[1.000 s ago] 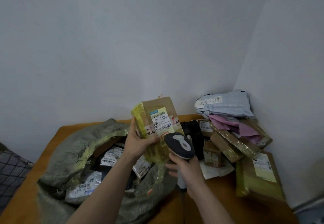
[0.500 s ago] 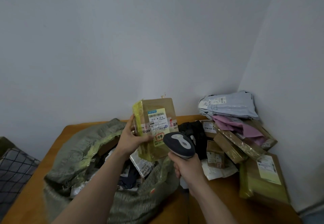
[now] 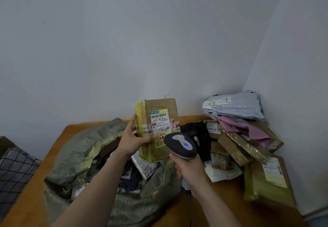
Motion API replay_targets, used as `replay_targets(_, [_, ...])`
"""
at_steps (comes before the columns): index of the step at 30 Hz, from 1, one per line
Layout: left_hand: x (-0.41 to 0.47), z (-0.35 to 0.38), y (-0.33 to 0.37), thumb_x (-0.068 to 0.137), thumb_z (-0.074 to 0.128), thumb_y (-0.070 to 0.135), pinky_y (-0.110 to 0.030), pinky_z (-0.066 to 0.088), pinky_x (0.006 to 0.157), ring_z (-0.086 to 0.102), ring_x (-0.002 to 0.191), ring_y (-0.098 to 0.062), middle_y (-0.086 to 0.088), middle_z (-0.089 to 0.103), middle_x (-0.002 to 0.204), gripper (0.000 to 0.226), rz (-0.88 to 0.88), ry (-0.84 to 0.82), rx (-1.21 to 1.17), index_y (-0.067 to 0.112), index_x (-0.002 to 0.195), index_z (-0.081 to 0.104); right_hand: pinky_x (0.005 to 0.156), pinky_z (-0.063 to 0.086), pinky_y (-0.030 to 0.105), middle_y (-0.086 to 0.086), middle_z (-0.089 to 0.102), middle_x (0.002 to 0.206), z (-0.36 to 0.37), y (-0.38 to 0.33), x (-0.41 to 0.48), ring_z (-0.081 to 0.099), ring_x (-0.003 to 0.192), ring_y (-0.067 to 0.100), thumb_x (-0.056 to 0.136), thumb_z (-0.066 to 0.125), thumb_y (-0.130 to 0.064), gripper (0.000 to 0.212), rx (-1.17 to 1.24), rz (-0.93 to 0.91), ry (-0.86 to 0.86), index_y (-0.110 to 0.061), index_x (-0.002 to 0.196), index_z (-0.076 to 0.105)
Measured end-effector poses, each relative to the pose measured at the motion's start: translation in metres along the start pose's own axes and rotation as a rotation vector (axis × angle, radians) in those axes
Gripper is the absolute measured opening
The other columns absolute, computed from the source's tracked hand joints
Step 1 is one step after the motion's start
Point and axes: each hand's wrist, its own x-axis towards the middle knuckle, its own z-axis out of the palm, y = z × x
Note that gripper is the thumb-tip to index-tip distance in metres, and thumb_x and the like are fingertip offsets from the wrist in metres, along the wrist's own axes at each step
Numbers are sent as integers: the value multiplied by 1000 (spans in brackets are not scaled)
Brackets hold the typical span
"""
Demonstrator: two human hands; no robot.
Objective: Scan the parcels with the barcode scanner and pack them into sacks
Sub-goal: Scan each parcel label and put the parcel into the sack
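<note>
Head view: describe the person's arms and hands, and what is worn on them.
No sleeves show: the left forearm and right forearm are bare down to the frame's edge. The left hand and right hand wear no gloves; neither wrist carries a watch or band. Whether a ring is worn cannot be told.

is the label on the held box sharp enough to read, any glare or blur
Head view: dim, flat light; the label on the box in the left hand is sharp, barcode bars visible, no glare; the scanner in the right hand shows a blue light; lower forearms look soft.
</note>
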Motion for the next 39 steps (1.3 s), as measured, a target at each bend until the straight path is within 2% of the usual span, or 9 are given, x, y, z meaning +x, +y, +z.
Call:
replay_targets(11, [3,-3,-6,59,100,17,-55,59,93,66,116,-28,2,64,125,127,-44,15,-34,39,160,28,52,43,29,7,51,55,1,5,5,49,50,19,92,76,-24,35,-17,6,37,-7,65,61])
replay_targets(15, [-1,-17,-16,57,96,32,-49,62,77,74,102,-30,-9,71,123,119,-232,10,-87,38,158,32,81,55,36,1,73,97,4,13,12,66,91,20,88,80,-30,26,-4,22,182,-12,106,74])
replay_targets(18, [-5,-30,-27,52,89,45,-48,62,77,72,105,-33,-9,72,123,107,-333,-20,-106,33,149,47,92,47,30,-11,66,101,7,15,14,60,93,9,87,80,-27,22,36,7,246,-25,104,66])
replay_targets(23, [-13,-43,-36,94,65,36,-35,55,69,70,85,-25,-9,71,106,42,-437,-82,-82,17,132,62,100,55,51,-4,70,117,25,31,21,67,110,26,49,85,-76,84,38,156,264,-27,114,66])
replay_targets(27, [-9,-53,-40,100,51,41,-37,50,79,63,90,-27,-9,65,103,30,-522,-96,40,17,111,64,94,59,50,-2,75,112,41,49,27,71,103,25,35,83,-85,107,8,252,221,-23,121,69])
replay_targets(31, [-1,-70,-40,94,53,55,-37,54,78,68,95,-29,-10,71,104,46,-563,-128,208,17,117,66,65,57,35,7,77,102,49,59,30,78,81,24,72,89,-46,58,50,378,124,-20,117,64])
replay_targets(34, [14,-87,-52,62,69,65,-43,59,87,73,98,-30,-8,74,113,83,-551,-155,300,16,129,64,55,47,31,9,77,99,58,65,36,78,74,27,88,78,-20,31,12,427,103,-12,113,63])
replay_targets(37, [24,-90,-54,69,70,55,-38,57,81,74,92,-26,-5,77,105,60,-520,-151,364,19,117,73,56,50,34,9,74,100,62,70,50,78,80,26,89,71,-9,19,-19,465,158,-13,105,60])
replay_targets(39, [33,-94,-56,78,70,46,-40,59,81,75,86,-27,-5,79,96,39,-515,-101,350,18,104,78,69,61,40,12,74,100,59,77,64,76,86,25,87,71,-11,26,-62,463,215,-8,111,63])
